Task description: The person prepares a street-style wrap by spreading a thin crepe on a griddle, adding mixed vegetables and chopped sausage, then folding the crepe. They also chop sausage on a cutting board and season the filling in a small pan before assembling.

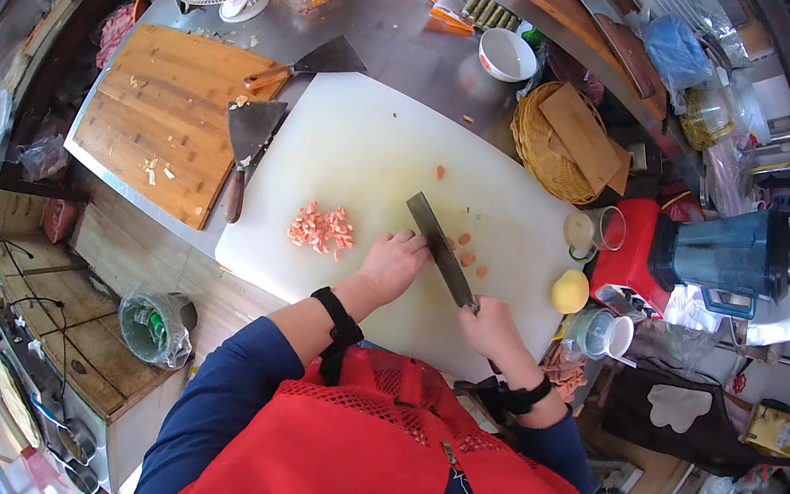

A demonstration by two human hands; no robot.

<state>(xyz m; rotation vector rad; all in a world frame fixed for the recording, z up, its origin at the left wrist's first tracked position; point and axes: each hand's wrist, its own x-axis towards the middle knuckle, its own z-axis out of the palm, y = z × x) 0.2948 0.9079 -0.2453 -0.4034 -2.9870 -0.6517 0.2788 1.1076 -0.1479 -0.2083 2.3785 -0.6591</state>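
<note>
A large white cutting board [349, 142] lies before me. My right hand [493, 329] grips the handle of a cleaver [443, 254], whose blade slants up and left over the board. My left hand [395, 262] rests at the blade's left side with bent fingers; whatever lies under the fingertips is hidden. Several thin pink-orange slices [467, 259], apparently sausage, lie right of the blade, and a single slice [440, 172] lies farther up. A pile of chopped pink pieces [322, 228] sits left of my left hand.
Left are a wooden board [163, 116] with scraps and two broad scrapers [252, 132] [331, 56]. A white bowl [507, 56] and wicker basket [557, 141] stand beyond. On the right are a yellow lemon-like fruit [570, 292], a glass [606, 229] and a red-based blender [636, 254].
</note>
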